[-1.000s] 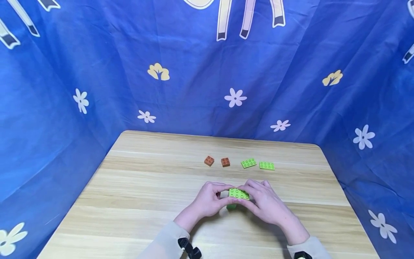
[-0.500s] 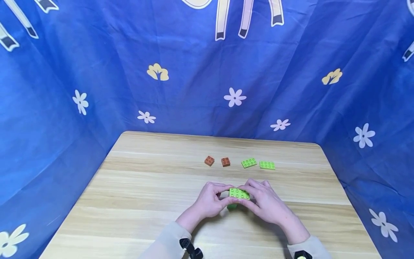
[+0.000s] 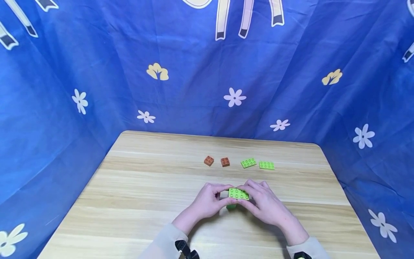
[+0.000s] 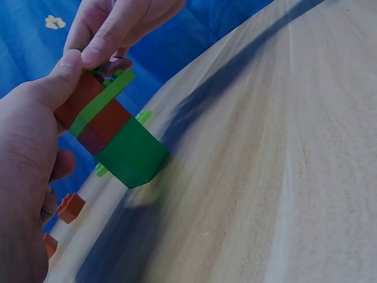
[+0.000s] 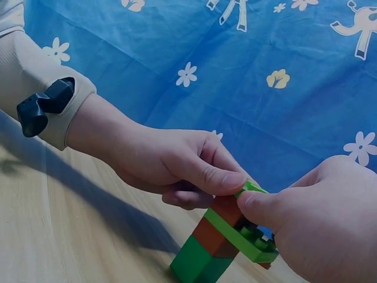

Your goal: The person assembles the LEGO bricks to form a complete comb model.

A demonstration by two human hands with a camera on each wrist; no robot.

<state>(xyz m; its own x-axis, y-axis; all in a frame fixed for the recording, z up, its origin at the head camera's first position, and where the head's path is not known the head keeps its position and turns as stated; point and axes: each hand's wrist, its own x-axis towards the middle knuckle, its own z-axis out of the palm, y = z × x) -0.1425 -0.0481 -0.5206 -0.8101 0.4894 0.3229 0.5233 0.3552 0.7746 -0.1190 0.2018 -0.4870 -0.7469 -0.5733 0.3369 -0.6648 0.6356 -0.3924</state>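
Both hands are at a small stack of toy building bricks near the table's front middle. On top sits a lime green brick [image 3: 237, 192], two studs wide. My left hand [image 3: 208, 202] pinches its left end between thumb and fingers. My right hand [image 3: 266, 204] does the same at the right end, the two thumbs meeting at the front. Beneath, the left wrist view shows a brown brick [image 4: 75, 97], a thin lime green layer [image 4: 103, 103], more brown, and a dark green brick [image 4: 132, 154] at the bottom. In the right wrist view, studs [image 5: 253, 236] of the lower lime layer jut out sideways.
Behind the hands lie two loose brown bricks [image 3: 208, 160], side by side but apart. To their right are two lime green bricks [image 3: 248, 163], one slightly turned. The wooden table [image 3: 145, 172] is enclosed by a blue printed curtain [image 3: 194, 86].
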